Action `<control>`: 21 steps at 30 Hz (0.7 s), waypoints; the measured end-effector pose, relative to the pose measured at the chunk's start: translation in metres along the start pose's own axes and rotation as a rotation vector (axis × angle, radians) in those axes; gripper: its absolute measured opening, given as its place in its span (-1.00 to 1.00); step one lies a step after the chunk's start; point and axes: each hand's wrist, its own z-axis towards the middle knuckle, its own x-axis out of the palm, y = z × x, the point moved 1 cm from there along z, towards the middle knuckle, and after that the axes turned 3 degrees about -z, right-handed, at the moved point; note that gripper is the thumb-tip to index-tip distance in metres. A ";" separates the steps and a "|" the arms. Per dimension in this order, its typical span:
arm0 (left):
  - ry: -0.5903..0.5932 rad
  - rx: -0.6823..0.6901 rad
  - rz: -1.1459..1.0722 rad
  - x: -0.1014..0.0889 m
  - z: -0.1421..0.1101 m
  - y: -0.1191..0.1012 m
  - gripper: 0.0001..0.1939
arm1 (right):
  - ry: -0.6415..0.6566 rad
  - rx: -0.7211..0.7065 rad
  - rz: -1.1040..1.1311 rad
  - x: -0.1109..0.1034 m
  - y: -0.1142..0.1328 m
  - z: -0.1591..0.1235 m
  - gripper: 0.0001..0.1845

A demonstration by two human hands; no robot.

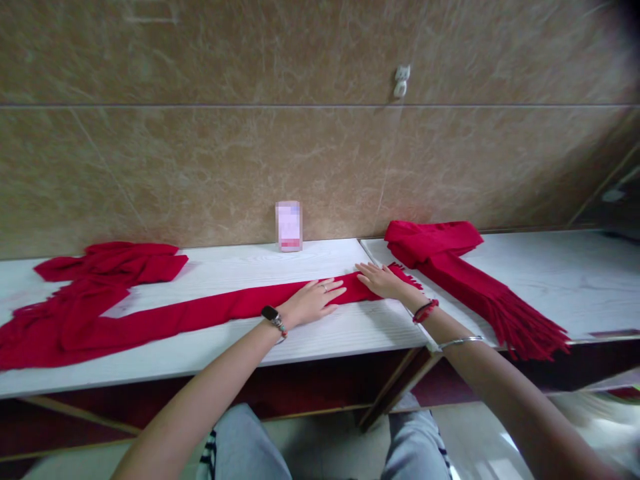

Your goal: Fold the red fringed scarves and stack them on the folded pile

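Observation:
A long red scarf (200,313) lies folded into a narrow band along the white table, its fringed end to the right and its looser part spread at the left. My left hand (311,301) rests flat on the band with fingers stretched to the right. Close to the fringed end, my right hand (383,280) lies palm down on the same scarf, fingers extended to the left. Neither hand grips the cloth. What lies beneath the palms is hidden.
On the right part of the white table (540,273) lies another folded red scarf (450,267) with fringe toward the front edge. Bunched red cloth (125,263) sits at the back left. A phone (289,227) leans against the tiled wall (225,167). A seam divides the tabletop.

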 end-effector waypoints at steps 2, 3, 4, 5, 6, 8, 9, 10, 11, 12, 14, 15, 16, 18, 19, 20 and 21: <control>-0.008 0.061 -0.002 0.008 0.018 -0.007 -0.57 | 0.008 -0.012 -0.006 0.000 0.000 0.000 -0.54; 0.007 0.086 -0.012 0.013 0.025 -0.009 -0.58 | 0.011 -0.029 -0.015 0.000 0.000 -0.001 -0.54; 0.030 0.104 -0.024 0.017 0.030 -0.009 -0.58 | 0.011 -0.043 -0.025 -0.001 0.000 -0.001 -0.55; 0.051 0.110 -0.036 0.020 0.034 -0.009 -0.59 | 0.008 -0.053 -0.035 -0.002 -0.001 -0.002 -0.55; 0.068 0.105 -0.046 0.023 0.035 -0.008 -0.60 | 0.007 -0.060 -0.044 -0.003 0.000 -0.002 -0.55; 0.087 0.083 -0.060 0.026 0.036 -0.005 -0.60 | 0.011 -0.071 -0.064 -0.005 0.000 -0.003 -0.55; 0.092 0.072 -0.065 0.026 0.036 -0.004 -0.60 | 0.013 -0.078 -0.073 -0.006 0.001 -0.003 -0.55; 0.096 0.063 -0.070 0.026 0.035 -0.004 -0.59 | 0.010 -0.079 -0.078 -0.007 0.002 -0.003 -0.55; 0.097 0.056 -0.074 0.026 0.035 -0.005 -0.59 | 0.005 -0.075 -0.079 -0.007 0.003 -0.003 -0.56; 0.097 0.053 -0.079 0.026 0.034 -0.005 -0.59 | -0.002 -0.067 -0.075 -0.007 0.003 -0.003 -0.56; 0.100 0.050 -0.083 0.023 0.030 -0.006 -0.58 | -0.015 -0.041 -0.051 -0.006 0.003 -0.002 -0.56; 0.107 0.045 -0.084 0.021 0.026 -0.006 -0.57 | -0.016 -0.027 -0.033 -0.007 0.003 -0.002 -0.55; 0.115 0.033 -0.082 0.018 0.021 -0.004 -0.55 | -0.016 -0.008 -0.010 -0.007 0.002 -0.002 -0.55; 0.124 -0.018 -0.071 0.009 0.004 0.003 -0.51 | -0.029 0.043 0.033 -0.013 0.002 -0.003 -0.53; 0.123 -0.056 -0.062 0.004 -0.008 0.009 -0.50 | -0.046 0.064 0.047 -0.017 0.003 -0.003 -0.52; 0.120 -0.098 -0.052 -0.001 -0.020 0.016 -0.48 | -0.074 0.076 0.055 -0.023 0.007 -0.002 -0.51; 0.116 -0.143 -0.041 -0.006 -0.034 0.023 -0.47 | -0.110 0.072 0.063 -0.029 0.013 -0.001 -0.50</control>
